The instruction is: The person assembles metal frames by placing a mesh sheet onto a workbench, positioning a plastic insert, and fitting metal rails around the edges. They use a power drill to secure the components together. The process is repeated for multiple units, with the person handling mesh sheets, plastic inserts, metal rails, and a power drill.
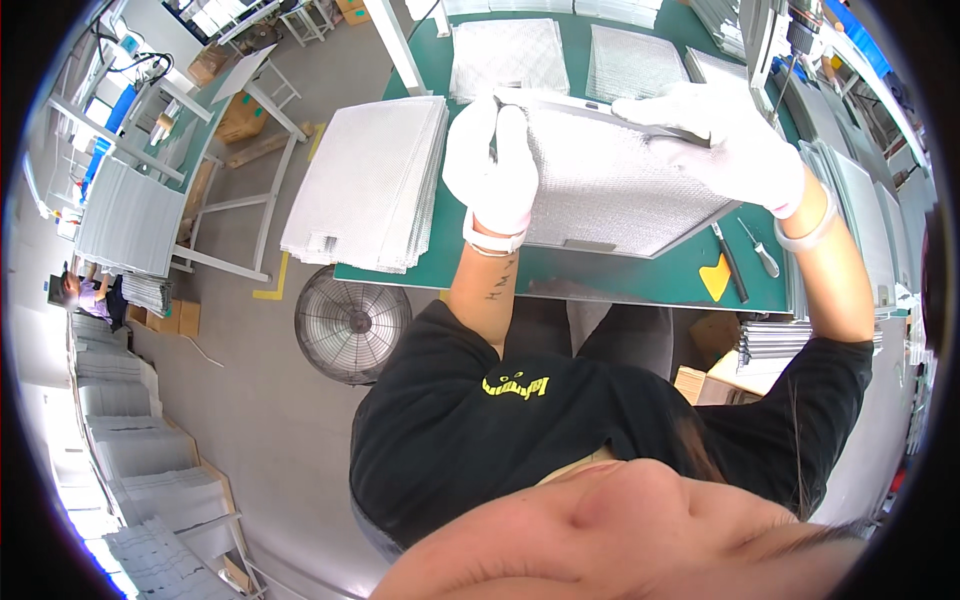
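A rectangular metal mesh filter panel (610,185) with a thin grey frame is tilted up over the green worktable. My left hand (490,165), in a white glove, grips its upper left corner, the fingers closed around the frame. At the upper right, my right hand (725,140), gloved in white too, pinches the far edge, with a dark strip of frame visible under the fingers. The palms and the panel's underside are hidden. Close to the panel's lower right corner lie a flat yellow tool (714,278) with a dark handle and a screwdriver (763,255).
To the left on the green table (450,272) rests a tall stack of mesh sheets (365,180). Further mesh stacks (510,55) are at the back. A round floor fan (353,322) stands left of the table. Panels (850,185) line the right side. Another person (95,290) is far left.
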Action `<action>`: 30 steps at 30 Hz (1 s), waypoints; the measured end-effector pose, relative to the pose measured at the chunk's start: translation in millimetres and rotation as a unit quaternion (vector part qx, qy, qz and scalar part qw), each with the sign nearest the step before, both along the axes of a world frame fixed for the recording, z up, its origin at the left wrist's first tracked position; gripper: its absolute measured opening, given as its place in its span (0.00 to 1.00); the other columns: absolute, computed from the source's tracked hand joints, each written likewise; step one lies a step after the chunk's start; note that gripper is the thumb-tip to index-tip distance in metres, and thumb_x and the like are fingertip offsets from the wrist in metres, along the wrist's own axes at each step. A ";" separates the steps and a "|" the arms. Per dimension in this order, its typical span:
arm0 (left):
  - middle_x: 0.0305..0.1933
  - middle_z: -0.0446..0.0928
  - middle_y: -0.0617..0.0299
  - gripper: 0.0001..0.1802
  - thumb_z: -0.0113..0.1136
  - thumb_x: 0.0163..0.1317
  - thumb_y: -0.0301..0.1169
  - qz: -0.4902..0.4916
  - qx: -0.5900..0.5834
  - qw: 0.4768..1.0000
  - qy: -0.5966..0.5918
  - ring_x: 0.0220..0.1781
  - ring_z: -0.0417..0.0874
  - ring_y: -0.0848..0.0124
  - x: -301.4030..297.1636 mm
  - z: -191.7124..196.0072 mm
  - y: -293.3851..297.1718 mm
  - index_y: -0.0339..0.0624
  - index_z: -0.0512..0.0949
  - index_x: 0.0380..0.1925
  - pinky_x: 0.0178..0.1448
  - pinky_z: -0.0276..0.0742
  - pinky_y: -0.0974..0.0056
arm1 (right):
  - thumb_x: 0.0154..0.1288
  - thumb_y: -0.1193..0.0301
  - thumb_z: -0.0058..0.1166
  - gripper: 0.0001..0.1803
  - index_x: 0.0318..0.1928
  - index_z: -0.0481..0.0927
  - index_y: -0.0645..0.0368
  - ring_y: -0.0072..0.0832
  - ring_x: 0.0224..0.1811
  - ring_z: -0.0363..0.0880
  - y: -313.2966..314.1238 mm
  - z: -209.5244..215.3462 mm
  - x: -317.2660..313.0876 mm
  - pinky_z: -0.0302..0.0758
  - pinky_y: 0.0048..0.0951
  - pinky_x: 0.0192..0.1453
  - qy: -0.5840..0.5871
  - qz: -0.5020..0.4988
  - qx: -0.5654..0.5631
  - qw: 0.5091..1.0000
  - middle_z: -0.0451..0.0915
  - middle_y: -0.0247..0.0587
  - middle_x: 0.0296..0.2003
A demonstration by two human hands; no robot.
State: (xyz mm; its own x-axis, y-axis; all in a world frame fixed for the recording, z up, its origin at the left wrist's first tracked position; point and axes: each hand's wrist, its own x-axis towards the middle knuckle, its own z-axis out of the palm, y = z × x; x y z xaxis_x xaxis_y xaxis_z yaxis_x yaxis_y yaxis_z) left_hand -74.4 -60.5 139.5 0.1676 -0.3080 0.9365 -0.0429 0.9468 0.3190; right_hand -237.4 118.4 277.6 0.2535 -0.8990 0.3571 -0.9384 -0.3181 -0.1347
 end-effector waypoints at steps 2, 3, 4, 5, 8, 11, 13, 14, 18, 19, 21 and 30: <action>0.42 0.84 0.54 0.13 0.60 0.66 0.18 -0.072 0.037 0.996 0.033 0.39 0.84 0.69 -1.1 -7.2 -2.6 0.28 0.79 0.50 0.44 0.81 0.66 | 0.64 0.71 0.59 0.20 0.58 0.83 0.54 0.40 0.47 0.84 -2.1 -2.4 -1.2 0.78 0.36 0.56 -0.008 0.023 -0.015 1.000 0.86 0.45 0.45; 0.43 0.84 0.54 0.15 0.60 0.66 0.17 -0.123 0.057 0.989 0.054 0.40 0.84 0.70 -2.3 -11.1 -5.5 0.28 0.78 0.52 0.45 0.81 0.66 | 0.64 0.70 0.60 0.21 0.58 0.83 0.54 0.40 0.48 0.84 -2.6 -1.6 -0.8 0.78 0.36 0.57 -0.017 0.024 -0.007 1.000 0.86 0.45 0.46; 0.44 0.84 0.53 0.16 0.60 0.66 0.17 -0.176 0.078 0.979 0.072 0.40 0.84 0.70 -3.8 -9.0 -5.2 0.29 0.77 0.54 0.45 0.81 0.66 | 0.64 0.69 0.60 0.21 0.58 0.83 0.54 0.41 0.49 0.84 -2.0 -1.3 -1.7 0.78 0.36 0.58 -0.028 0.021 0.001 0.999 0.86 0.46 0.46; 0.45 0.83 0.54 0.18 0.60 0.65 0.17 -0.217 0.096 0.969 0.061 0.41 0.84 0.71 -1.7 -7.1 -4.9 0.29 0.77 0.56 0.45 0.81 0.67 | 0.64 0.68 0.60 0.21 0.58 0.83 0.54 0.41 0.49 0.83 -1.8 -1.1 -2.8 0.78 0.36 0.58 -0.039 0.018 0.009 0.999 0.86 0.46 0.47; 0.48 0.82 0.55 0.21 0.60 0.65 0.16 -0.265 0.089 0.960 0.033 0.42 0.82 0.73 4.0 -1.4 -6.9 0.31 0.75 0.58 0.46 0.79 0.69 | 0.64 0.66 0.61 0.22 0.59 0.83 0.54 0.40 0.52 0.83 -0.9 -9.3 -11.0 0.76 0.36 0.61 -0.035 0.016 0.001 0.999 0.85 0.46 0.49; 0.48 0.81 0.57 0.19 0.60 0.65 0.17 -0.222 0.030 0.975 0.015 0.43 0.81 0.75 0.9 -1.5 -13.1 0.32 0.77 0.57 0.47 0.78 0.70 | 0.65 0.66 0.60 0.22 0.59 0.82 0.54 0.40 0.54 0.82 0.2 -2.3 -3.4 0.75 0.36 0.63 -0.039 -0.009 0.033 0.999 0.84 0.45 0.51; 0.46 0.81 0.59 0.18 0.61 0.65 0.18 -0.275 0.084 0.958 0.007 0.44 0.81 0.75 6.1 -2.4 -9.4 0.33 0.79 0.56 0.47 0.78 0.71 | 0.65 0.66 0.59 0.22 0.60 0.82 0.55 0.39 0.55 0.81 -0.5 -1.5 -3.5 0.75 0.36 0.64 -0.068 -0.006 0.047 0.997 0.84 0.45 0.52; 0.46 0.81 0.59 0.18 0.61 0.65 0.18 -0.269 0.095 0.958 -0.006 0.43 0.81 0.75 7.9 -1.4 -9.1 0.34 0.79 0.56 0.47 0.78 0.71 | 0.65 0.66 0.59 0.22 0.60 0.82 0.55 0.39 0.55 0.81 -1.0 -1.6 -3.8 0.75 0.36 0.64 -0.083 -0.005 0.053 0.995 0.83 0.45 0.52; 0.47 0.81 0.60 0.18 0.63 0.64 0.19 -0.265 0.117 0.956 -0.040 0.44 0.80 0.75 11.3 2.4 -13.1 0.35 0.80 0.55 0.49 0.77 0.70 | 0.58 0.80 0.63 0.22 0.55 0.82 0.63 0.38 0.52 0.85 -4.5 -1.8 -5.1 0.79 0.32 0.60 -0.075 0.029 0.015 0.997 0.86 0.48 0.49; 0.47 0.80 0.60 0.18 0.63 0.64 0.19 -0.269 0.116 0.955 -0.042 0.45 0.80 0.75 10.7 2.4 -13.9 0.36 0.79 0.55 0.49 0.77 0.70 | 0.58 0.79 0.63 0.21 0.55 0.83 0.63 0.38 0.52 0.85 -4.9 -2.3 -4.7 0.79 0.32 0.60 -0.076 0.031 0.010 0.997 0.86 0.48 0.49; 0.48 0.80 0.60 0.18 0.63 0.64 0.19 -0.310 0.107 0.944 -0.028 0.47 0.80 0.75 9.4 1.8 -14.5 0.36 0.79 0.54 0.52 0.77 0.69 | 0.61 0.74 0.61 0.22 0.57 0.82 0.60 0.39 0.53 0.83 -3.5 -2.3 -5.2 0.77 0.34 0.62 -0.070 0.026 0.022 0.997 0.85 0.47 0.50; 0.50 0.77 0.55 0.16 0.54 0.68 0.18 -0.276 0.046 0.959 -0.042 0.47 0.79 0.72 5.3 -5.9 -12.2 0.32 0.72 0.56 0.54 0.76 0.68 | 0.66 0.60 0.58 0.26 0.62 0.78 0.58 0.40 0.59 0.79 -0.3 1.9 -4.1 0.72 0.37 0.67 -0.067 0.012 0.077 0.995 0.82 0.47 0.55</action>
State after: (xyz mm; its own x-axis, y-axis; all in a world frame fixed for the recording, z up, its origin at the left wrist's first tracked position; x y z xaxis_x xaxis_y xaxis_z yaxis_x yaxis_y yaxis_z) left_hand -69.1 -72.7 133.6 -0.1200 -0.4099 0.9042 0.4283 0.8003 0.4196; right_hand -241.5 118.1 279.5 0.2356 -0.9400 0.2468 -0.9012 -0.3063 -0.3066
